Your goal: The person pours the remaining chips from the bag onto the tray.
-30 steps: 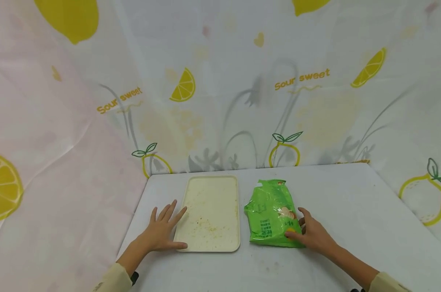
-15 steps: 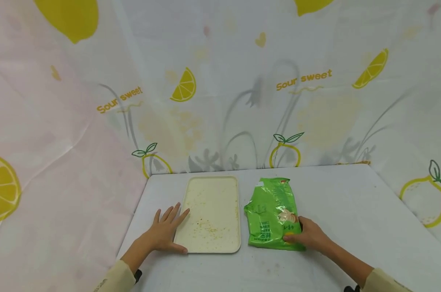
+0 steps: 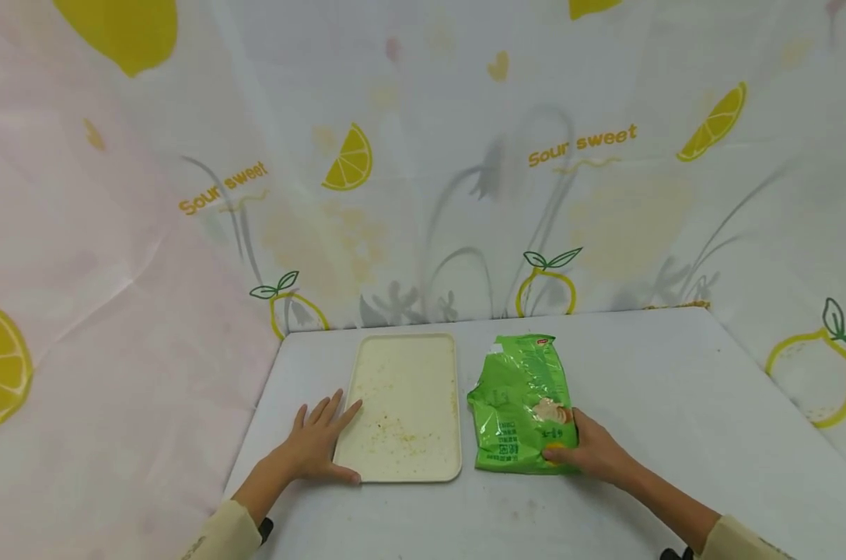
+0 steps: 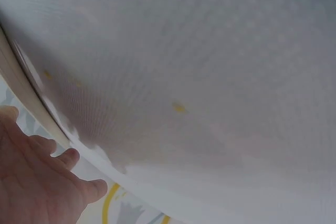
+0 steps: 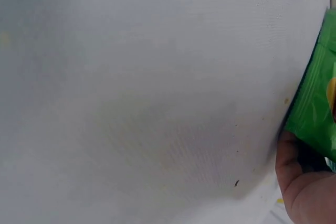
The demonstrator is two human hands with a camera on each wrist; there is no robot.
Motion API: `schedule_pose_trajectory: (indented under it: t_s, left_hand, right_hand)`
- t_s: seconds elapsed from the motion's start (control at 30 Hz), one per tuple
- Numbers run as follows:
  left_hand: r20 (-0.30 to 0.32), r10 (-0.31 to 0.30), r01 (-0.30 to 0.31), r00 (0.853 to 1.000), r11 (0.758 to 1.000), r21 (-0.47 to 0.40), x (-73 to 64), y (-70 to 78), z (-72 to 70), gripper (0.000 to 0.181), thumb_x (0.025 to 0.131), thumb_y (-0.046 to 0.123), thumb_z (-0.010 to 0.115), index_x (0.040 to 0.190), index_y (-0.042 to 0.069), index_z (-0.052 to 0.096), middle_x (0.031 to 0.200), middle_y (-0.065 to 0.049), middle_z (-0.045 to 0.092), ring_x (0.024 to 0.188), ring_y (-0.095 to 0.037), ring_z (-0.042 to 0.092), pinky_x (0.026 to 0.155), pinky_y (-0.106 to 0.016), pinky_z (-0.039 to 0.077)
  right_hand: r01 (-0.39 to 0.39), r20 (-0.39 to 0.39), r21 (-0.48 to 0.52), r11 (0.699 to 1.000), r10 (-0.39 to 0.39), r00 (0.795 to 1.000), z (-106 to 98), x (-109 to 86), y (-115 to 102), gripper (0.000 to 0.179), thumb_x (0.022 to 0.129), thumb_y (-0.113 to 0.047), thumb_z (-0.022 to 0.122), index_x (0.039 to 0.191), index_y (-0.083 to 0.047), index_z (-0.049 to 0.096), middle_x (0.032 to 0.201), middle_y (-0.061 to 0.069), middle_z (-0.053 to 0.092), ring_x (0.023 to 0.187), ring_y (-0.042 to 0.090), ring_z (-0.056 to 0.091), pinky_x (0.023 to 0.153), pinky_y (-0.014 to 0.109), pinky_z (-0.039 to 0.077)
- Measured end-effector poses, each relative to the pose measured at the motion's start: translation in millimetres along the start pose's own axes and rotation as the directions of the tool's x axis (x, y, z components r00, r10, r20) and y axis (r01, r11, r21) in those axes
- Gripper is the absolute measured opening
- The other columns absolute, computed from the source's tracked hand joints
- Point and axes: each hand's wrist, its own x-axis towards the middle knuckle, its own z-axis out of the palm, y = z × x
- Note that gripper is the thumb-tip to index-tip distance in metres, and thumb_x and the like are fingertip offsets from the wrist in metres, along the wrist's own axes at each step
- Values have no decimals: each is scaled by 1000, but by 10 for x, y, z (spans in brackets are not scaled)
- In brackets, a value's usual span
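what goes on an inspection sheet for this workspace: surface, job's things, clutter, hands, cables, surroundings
Surface: white table, with a small dark speck in the right wrist view.
Job's things: cream tray lying flat; crumpled green bag to its right, apart from it.
Clutter: crumbs on the tray.
Hands: left hand, fingers spread, at the tray's left edge; right hand grips the bag's near right corner.
Cables: nothing seen.
Surroundings: lemon-print backdrop behind the table.

Tray (image 3: 410,369) on table (image 3: 661,381), left of bag (image 3: 514,397)
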Motion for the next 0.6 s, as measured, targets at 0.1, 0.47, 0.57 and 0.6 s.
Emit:
schedule_pose_trajectory:
  t_s: [0.1, 0.47, 0.57, 0.6]
  left_hand:
    - [10, -8, 9, 1000, 1000, -14, -6, 5, -12, 126, 59, 82, 72, 158, 20, 25, 162, -28, 14, 145, -51, 22, 108, -78, 14]
    - [4, -18, 18, 1000, 1000, -1, 2, 10, -5, 125, 59, 81, 72, 158, 21, 26, 163, -27, 13, 146, -50, 21, 108, -77, 14]
    - [17, -24, 24, 1000, 1000, -3, -2, 10, -3, 126, 59, 82, 72, 158, 20, 25, 163, -27, 13, 147, -50, 20, 108, -77, 13]
    - [18, -26, 26, 1000, 1000, -5, -1, 9, -3, 127, 59, 82, 72, 158, 18, 24, 163, -27, 12, 147, -49, 20, 109, -77, 12]
  right_hand:
    - [-2, 7, 6, 1000, 2, 1000, 3, 23, 5, 81, 77, -33, 84, 136, 7, 45, 99, 5, 63, 85, 15, 55, 73, 29, 46]
    - [46, 77, 41, 998, -49, 996, -14, 25, 23, 57, 81, -31, 81, 119, 6, 59, 87, 3, 66, 75, 13, 57, 65, 25, 47]
    - [32, 130, 91, 995, -43, 991, -14, 1, 16, 44, 82, -30, 80, 107, 4, 65, 82, 3, 69, 71, 14, 59, 62, 25, 48]
    - [27, 137, 104, 994, -41, 990, -13, -8, 13, 42, 82, -29, 80, 104, 3, 67, 81, 3, 69, 70, 14, 58, 61, 25, 47]
